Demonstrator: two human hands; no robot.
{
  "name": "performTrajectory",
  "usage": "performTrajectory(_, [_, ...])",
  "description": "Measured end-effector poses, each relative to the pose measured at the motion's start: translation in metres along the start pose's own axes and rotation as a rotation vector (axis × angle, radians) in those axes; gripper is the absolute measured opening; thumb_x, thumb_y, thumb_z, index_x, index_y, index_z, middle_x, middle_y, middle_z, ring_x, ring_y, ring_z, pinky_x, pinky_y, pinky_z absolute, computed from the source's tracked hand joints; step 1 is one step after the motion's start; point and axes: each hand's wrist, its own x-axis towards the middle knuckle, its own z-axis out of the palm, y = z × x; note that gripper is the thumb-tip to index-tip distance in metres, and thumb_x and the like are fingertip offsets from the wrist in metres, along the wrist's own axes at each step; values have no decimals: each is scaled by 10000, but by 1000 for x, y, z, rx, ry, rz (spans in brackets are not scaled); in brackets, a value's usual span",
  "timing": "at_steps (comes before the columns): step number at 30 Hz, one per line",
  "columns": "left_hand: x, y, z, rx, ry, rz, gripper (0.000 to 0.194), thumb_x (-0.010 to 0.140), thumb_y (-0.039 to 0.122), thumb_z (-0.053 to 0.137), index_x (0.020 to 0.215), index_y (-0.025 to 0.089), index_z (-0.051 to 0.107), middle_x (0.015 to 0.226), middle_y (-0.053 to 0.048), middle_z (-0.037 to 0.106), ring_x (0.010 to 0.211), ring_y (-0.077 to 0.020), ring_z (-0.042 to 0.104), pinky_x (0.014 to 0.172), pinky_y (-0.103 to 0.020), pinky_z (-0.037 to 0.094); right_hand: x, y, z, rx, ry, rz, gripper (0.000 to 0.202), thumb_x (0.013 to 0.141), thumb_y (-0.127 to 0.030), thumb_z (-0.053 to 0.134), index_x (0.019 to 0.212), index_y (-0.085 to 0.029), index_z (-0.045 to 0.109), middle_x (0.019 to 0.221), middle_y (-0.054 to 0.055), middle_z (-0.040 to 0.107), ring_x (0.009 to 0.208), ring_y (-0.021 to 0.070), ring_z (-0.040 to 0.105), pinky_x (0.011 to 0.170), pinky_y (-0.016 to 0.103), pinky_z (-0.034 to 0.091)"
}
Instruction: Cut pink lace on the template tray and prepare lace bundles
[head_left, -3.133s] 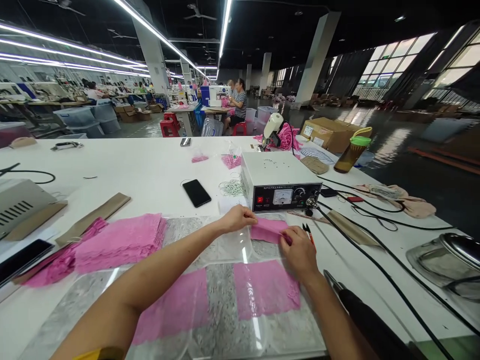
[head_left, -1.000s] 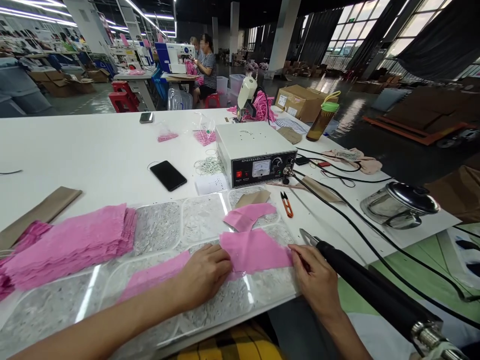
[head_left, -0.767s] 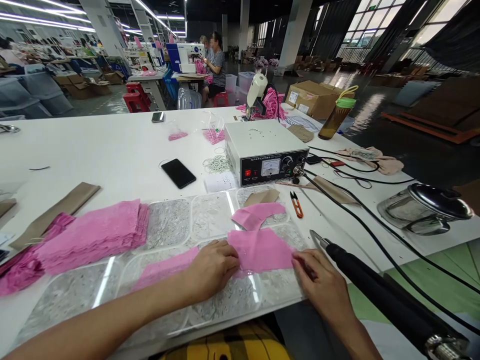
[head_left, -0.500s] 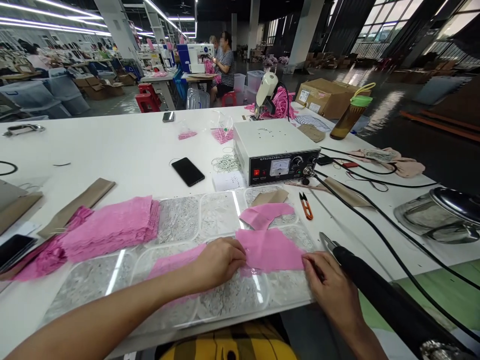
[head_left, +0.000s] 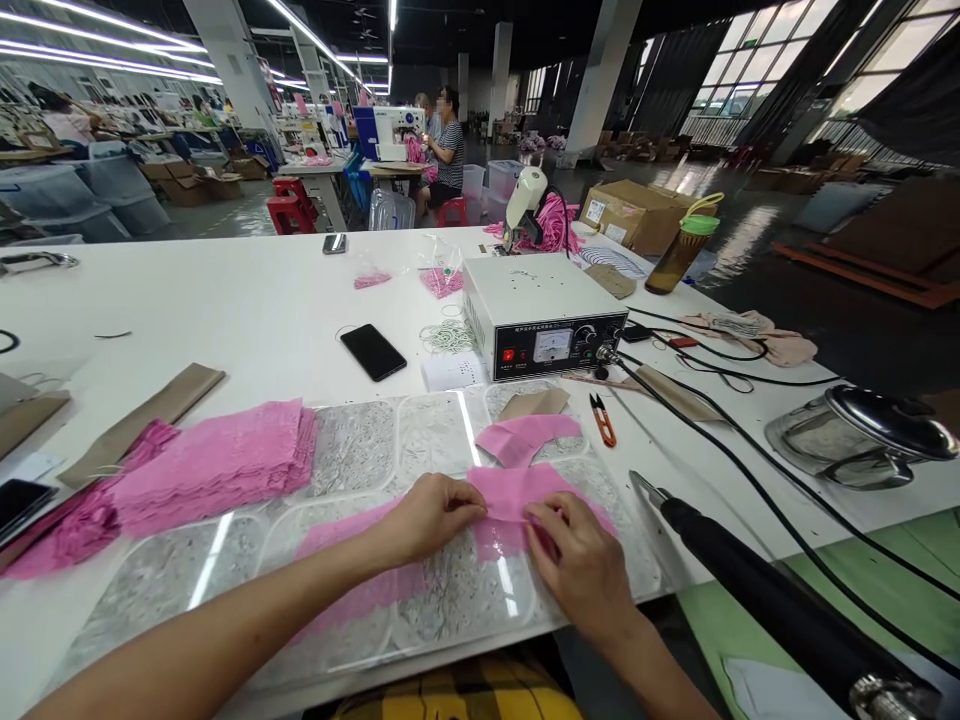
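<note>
Moved: your right hand point(head_left: 581, 570) came inward over the pink lace piece point(head_left: 517, 500).
Hands: both pinching it; left hand point(head_left: 431, 515) alongside.
Tip: match edges squarely.

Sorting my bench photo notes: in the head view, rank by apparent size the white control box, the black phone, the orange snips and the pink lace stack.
1. pink lace stack
2. white control box, somewhat smaller, though farther away
3. black phone
4. orange snips

Both forearms are bare, and a yellow-and-black, seemingly plaid garment point(head_left: 457, 695) covers the lap.
</note>
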Motion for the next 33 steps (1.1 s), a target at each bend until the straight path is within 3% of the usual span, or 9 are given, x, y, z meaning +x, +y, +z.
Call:
performTrajectory(7, [-6,-4,1,11,8,73,238,819,249,495,750,139,694,746,-17,666,657,-130,557,596,-205,397,-6,42,-13,-174,68,62,244,913,-257,424,897,-185,657,855,63,597,657,143,580,536,252,437])
performTrajectory(12, [-9,-4,0,38,-11,73,217,813,219,512,782,138,711,759,-36,685,655,-150,583,585,-223,415,17,31,-15,-138,138,53,230,915,-246,450,961,-191,668,905,56,614,662,125,591,551,237,452])
performTrajectory(15, [-10,-5,-2,-65,-10,78,196,816,210,531,825,138,714,826,-45,699,746,-168,613,674,-250,451,41,12,-11,-72,159,-74,224,898,-186,473,983,-204,680,939,49,627,662,106,596,564,218,465])
performTrajectory(18, [-17,-9,-11,-435,11,-38,194,854,200,500,856,115,675,854,-64,686,808,-165,633,742,-269,478,68,-15,-3,76,85,-268,240,892,-156,474,968,-221,693,936,44,640,716,114,613,586,213,485])
performTrajectory(22, [-45,-23,-33,-999,100,-240,299,932,287,415,828,84,608,723,-58,633,678,-166,656,690,-319,522,95,-72,18,345,-100,-548,267,914,-137,434,928,-201,693,891,55,642,728,116,605,584,212,505])
performTrajectory(27, [-100,-52,-52,-1260,235,-325,457,883,519,469,787,89,591,705,-63,618,590,-157,621,569,-310,545,103,-137,44,641,-428,-780,319,937,-134,359,957,-201,670,968,57,645,894,137,615,724,257,554])
performTrajectory(29, [-116,-63,-54,-1229,246,-353,454,816,550,559,853,98,593,782,-78,643,670,-175,643,584,-304,556,103,-139,50,745,-509,-719,277,930,-140,394,1020,-198,648,1041,65,632,950,139,607,766,270,557])
performTrajectory(33, [-131,-77,-50,-1010,326,-435,359,691,372,731,856,107,553,723,-24,619,628,-172,657,567,-280,559,104,-100,51,715,-548,-328,159,896,-227,502,937,-204,654,910,42,645,682,111,603,519,204,518])
